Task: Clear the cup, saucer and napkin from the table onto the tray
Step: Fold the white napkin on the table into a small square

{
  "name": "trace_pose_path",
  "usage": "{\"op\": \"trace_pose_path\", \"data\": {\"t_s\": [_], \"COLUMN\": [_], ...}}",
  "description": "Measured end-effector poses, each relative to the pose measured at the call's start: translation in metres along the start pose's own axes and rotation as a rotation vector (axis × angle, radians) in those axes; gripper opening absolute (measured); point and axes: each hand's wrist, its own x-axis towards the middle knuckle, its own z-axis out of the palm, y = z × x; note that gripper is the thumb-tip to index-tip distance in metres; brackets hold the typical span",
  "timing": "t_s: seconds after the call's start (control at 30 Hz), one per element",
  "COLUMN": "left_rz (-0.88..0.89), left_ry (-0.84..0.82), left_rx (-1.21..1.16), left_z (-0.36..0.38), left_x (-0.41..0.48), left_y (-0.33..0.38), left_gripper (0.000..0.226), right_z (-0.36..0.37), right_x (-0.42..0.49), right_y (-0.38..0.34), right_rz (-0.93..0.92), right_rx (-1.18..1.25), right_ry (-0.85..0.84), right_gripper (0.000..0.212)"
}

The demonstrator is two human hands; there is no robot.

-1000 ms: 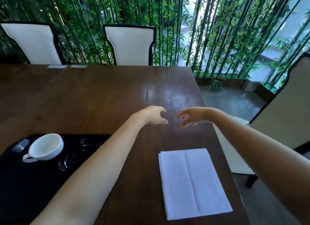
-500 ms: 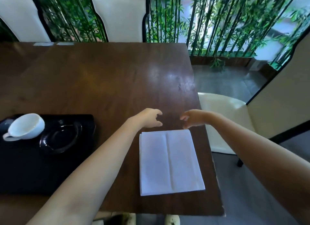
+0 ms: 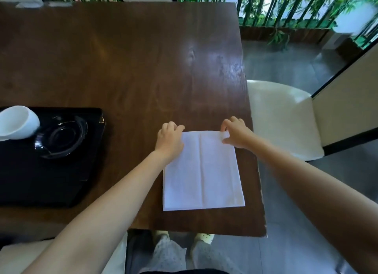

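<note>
White folded paper napkin (image 3: pixel 202 171), rectangular with a vertical crease, lying flat on the dark brown wooden table (image 3: pixel 122 59) near its right edge. Left hand (image 3: pixel 169 140) rests on the napkin's far left corner, fingers curled over the edge; whether it has pinched the paper cannot be told. Right hand (image 3: pixel 236 133) pinches the far right corner between thumb and fingers, that corner slightly lifted. To the left, well apart from the napkin, black rectangular tray (image 3: pixel 51 181) on the same table. On the tray, black glossy round saucer (image 3: pixel 61 135); white ceramic cup (image 3: pixel 16 122) tilted on its side, just beside the saucer's left rim and partly cut off by the frame edge. Cream upholstered chair (image 3: pixel 282 118) just beyond the table's right edge; green bamboo stems (image 3: pixel 286 6) behind.
</note>
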Motion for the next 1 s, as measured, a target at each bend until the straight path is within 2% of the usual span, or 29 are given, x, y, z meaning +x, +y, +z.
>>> {"op": "trace_pose_path", "data": {"t_s": [0.07, 0.1, 0.2, 0.37, 0.5, 0.63, 0.73, 0.83, 0.9, 1.0], "left_rz": [0.017, 0.037, 0.106, 0.099, 0.175, 0.36, 0.514, 0.588, 0.591, 0.572], "left_ry": [0.11, 0.109, -0.027, -0.188, -0.18, -0.203, -0.244, -0.187, -0.115, -0.02], "left_rx": [0.005, -0.031, -0.106, 0.061, 0.149, 0.204, 0.229, 0.203, 0.247, 0.257], "left_z": [0.009, 0.014, 0.035, 0.062, 0.062, 0.054, 0.04, 0.028, 0.025, 0.023], "left_x": [-0.013, -0.022, -0.049, -0.07, -0.061, -0.046, -0.045, -0.065, -0.084, -0.107], "left_y": [0.015, 0.025, 0.061, 0.094, 0.095, 0.079, 0.062, 0.038, 0.021, 0.0], "left_gripper": [0.045, 0.044, 0.045, 0.081, 0.096, 0.094, 0.079, 0.053, 0.045, 0.037], "right_z": [-0.001, -0.001, -0.001, 0.001, 0.004, 0.013, 0.029, 0.043, 0.048, 0.053], "right_x": [0.003, 0.004, 0.003, -0.009, -0.031, -0.064, -0.092, -0.116, -0.125, -0.127], "right_y": [0.0, 0.0, 0.001, 0.01, 0.021, 0.022, 0.013, 0.004, 0.002, 0.0], "right_rz": [0.0, 0.001, 0.004, 0.04, 0.098, 0.17, 0.254, 0.287, 0.229, 0.022], "right_rx": [0.011, 0.016, 0.05, 0.116, 0.135, 0.133, 0.146, 0.085, -0.018, -0.171], "right_ry": [-0.02, -0.032, -0.059, -0.028, 0.013, 0.08, 0.068, 0.075, 0.157, 0.185], "right_gripper": [0.032, 0.032, 0.032, 0.028, 0.025, 0.016, 0.006, 0.026, 0.041, 0.04]}}
